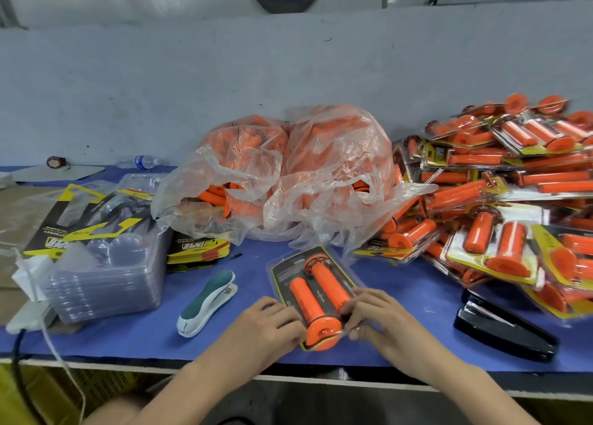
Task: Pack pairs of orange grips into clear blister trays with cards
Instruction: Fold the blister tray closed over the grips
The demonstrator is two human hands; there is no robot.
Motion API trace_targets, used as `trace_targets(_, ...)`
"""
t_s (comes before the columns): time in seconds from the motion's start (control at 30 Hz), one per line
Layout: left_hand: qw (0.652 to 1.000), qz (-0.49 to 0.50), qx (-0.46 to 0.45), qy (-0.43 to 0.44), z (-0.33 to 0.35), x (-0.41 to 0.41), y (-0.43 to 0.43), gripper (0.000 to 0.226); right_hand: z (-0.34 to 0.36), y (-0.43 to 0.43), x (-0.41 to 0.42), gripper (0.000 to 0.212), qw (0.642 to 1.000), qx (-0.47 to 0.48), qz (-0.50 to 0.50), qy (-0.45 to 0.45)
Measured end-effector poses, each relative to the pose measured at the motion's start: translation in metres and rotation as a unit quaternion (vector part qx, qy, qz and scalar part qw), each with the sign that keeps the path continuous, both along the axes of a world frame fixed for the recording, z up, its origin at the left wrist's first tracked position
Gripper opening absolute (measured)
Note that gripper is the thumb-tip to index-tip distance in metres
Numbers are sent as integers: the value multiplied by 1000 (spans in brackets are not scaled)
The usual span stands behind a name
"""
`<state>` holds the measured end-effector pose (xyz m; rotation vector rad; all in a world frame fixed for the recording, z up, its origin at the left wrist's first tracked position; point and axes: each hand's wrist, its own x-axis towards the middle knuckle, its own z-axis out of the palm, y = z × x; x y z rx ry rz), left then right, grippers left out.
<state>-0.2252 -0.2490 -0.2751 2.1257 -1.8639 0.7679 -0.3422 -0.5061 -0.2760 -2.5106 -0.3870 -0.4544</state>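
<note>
A clear blister pack (313, 291) with a black and yellow card lies on the blue table in front of me, with two orange grips (321, 296) inside it. My left hand (272, 320) presses its near left edge. My right hand (375, 315) pinches its near right edge. Both hands grip the pack at the end closest to me. Behind it, two clear plastic bags (288, 174) hold loose orange grips. A stack of empty clear trays (106, 280) stands at the left, with printed cards (199, 248) next to it.
A large heap of packed blister packs (500, 199) fills the right side. A teal and white stapler (208, 302) lies left of my hands, a black stapler (503, 326) at the right. A water bottle (141, 162) lies by the far wall. The table edge runs just below my wrists.
</note>
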Motion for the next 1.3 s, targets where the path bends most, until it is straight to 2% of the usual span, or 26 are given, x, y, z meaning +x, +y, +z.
trace_targets(0.07,1000,-1,-6,-14,-2,2,-14,4,-2,-7,5,16,996,-28,-86,-23)
trace_targets(0.1,1000,-1,-12,-18,-4,3,-22,4,-5,-7,6,23,989,7,-147,-16)
trace_targets(0.13,1000,0,-19,-16,-6,3,-30,4,-9,-2,6,29,972,91,-215,-3)
trace_targets(0.2,999,5,-37,3,-10,2,-46,3,-11,16,6,40,903,317,-284,60)
trace_targets(0.23,999,8,-46,17,-12,1,-52,3,-12,24,8,39,862,410,-280,103)
trace_targets(0.3,997,15,-53,45,-16,0,-60,2,-12,35,13,30,809,505,-243,180)
trace_targets(0.4,996,20,-48,71,-20,-1,-67,3,-6,45,17,20,790,537,-211,206)
trace_targets(0.53,998,40,-29,49,-16,6,-61,9,-5,44,16,28,800,516,-237,196)
trace_targets(0.63,995,73,-29,68,-9,16,-43,16,-4,41,17,30,794,522,-248,188)
trace_targets(0.8,991,98,-46,77,-9,14,-32,14,3,58,20,23,732,612,-203,222)
trace_targets(0.87,990,104,-51,83,-9,12,-32,13,3,65,24,24,723,630,-178,223)
trace_targets(0.97,992,93,-38,71,-7,8,-34,1,-1,68,33,22,709,650,-203,182)
trace_targets(1.03,996,82,-24,31,0,6,-32,15,-2,68,38,23,705,653,-216,174)
trace_targets(1.1,991,118,-65,16,9,11,-20,24,-5,66,39,22,701,658,-218,166)
trace_targets(1.13,979,173,-104,27,15,17,-10,25,-7,66,39,22,701,659,-220,161)
trace_targets(1.2,923,345,-157,58,22,33,15,28,-9,66,38,24,700,659,-228,151)
trace_targets(1.27,850,494,-90,158,20,48,40,43,-9,67,39,28,696,661,-239,144)
trace_targets(1.3,825,524,-35,209,17,53,48,48,-9,67,40,31,692,664,-245,146)
